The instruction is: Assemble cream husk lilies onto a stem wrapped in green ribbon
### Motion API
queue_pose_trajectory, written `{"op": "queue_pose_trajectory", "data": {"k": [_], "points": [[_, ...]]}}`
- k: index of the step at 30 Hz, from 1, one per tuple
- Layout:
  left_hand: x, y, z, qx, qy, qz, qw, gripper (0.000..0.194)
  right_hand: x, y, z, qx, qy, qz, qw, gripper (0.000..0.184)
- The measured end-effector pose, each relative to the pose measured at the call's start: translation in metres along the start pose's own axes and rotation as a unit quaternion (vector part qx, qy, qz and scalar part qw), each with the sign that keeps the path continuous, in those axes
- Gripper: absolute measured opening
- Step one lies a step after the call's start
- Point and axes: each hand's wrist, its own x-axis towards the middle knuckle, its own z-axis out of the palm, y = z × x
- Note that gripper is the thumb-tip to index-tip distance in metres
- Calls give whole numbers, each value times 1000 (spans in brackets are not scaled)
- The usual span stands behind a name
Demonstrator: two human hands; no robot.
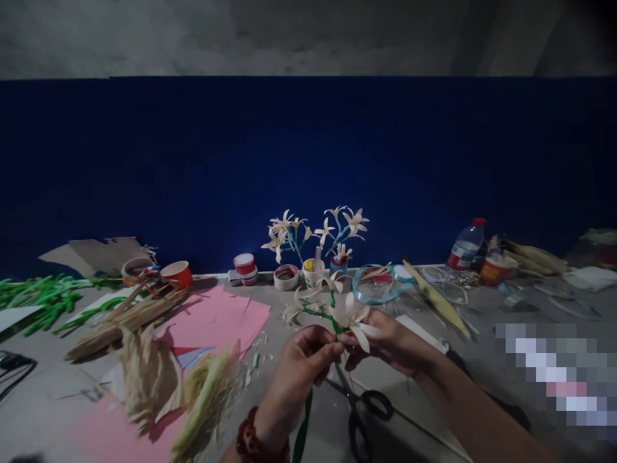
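Observation:
Both hands meet around the green-wrapped stem of a handmade flower spray (354,319), whose cream petals look like corn husk. My left hand (311,357) pinches the lower stem between thumb and forefinger; a red bead bracelet circles that wrist. Closed on the stem just under the nearest bloom is my right hand (380,341), its fingertips partly hidden by petals. A dark green strip (302,427) hangs below the left hand. Beneath the hands, black-handled scissors (359,411) lie on the table beside a thin stick (429,432).
Finished-looking flowers (286,235) stand in small cups at the back. Pink paper (216,318), dried husks (147,376) and green pipe-cleaner-like stems (43,305) cover the left. To the right are a plastic bottle (465,247), an orange cup (496,270) and a yellowish husk (441,302).

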Motion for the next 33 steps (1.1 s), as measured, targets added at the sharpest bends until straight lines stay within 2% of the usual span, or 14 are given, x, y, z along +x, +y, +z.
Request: {"op": "queue_pose_trajectory", "data": {"k": [3,6,10,14,16,19,22,25,27,30,33], "points": [[-1,0,0,40,28,32,998,29,3,-1,1,-19,24,-2,1000,31],[-2,1,0,131,57,91,986,22,7,0,3,-43,48,-9,998,27],[-2,1,-2,202,59,130,969,18,11,7,4,-66,90,-20,994,26],[-6,-3,-4,295,103,194,930,16,12,14,2,-71,114,-33,990,29],[-8,-5,-4,313,121,217,917,14,12,16,3,-72,122,-42,989,28],[-9,-5,-3,293,118,237,919,11,14,18,5,-73,129,-51,988,24],[-8,-4,-1,202,90,185,957,11,14,17,8,-73,129,-55,987,23],[-8,-5,1,114,77,112,984,14,10,12,9,-60,91,-35,993,23],[-9,-5,1,68,75,83,991,17,7,9,8,-48,62,-21,997,24],[-12,-3,2,-10,70,38,997,23,1,7,7,-34,50,-17,998,24],[-13,-1,3,-9,72,14,997,29,-1,9,8,-23,58,-15,998,24]]}}
